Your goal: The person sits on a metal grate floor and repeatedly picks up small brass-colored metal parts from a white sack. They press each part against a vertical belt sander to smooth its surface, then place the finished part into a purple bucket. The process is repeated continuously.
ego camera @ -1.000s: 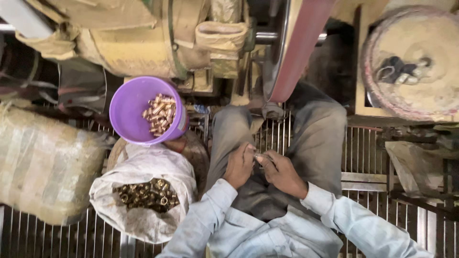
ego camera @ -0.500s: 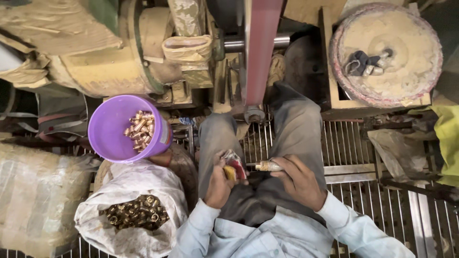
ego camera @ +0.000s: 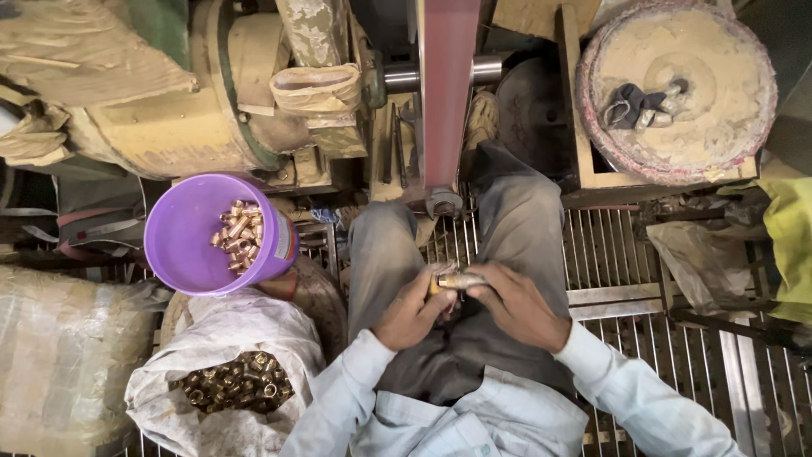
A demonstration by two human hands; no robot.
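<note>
Both hands (ego camera: 461,296) now meeting on brass fitting (ego camera: 459,280) (previously apart)

Between the knees, at twelve o'clock, the red belt (ego camera: 448,93) and its shaft (ego camera: 440,74) blocked any reach forward. At ten o'clock the purple bucket (ego camera: 182,237) stood close; at eight, the open sack (ego camera: 228,381). Three o'clock's metal grating (ego camera: 609,254) lay open.

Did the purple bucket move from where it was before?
No. The purple bucket sits on the same white sack below the dusty machine; only the camera shifted.
</note>
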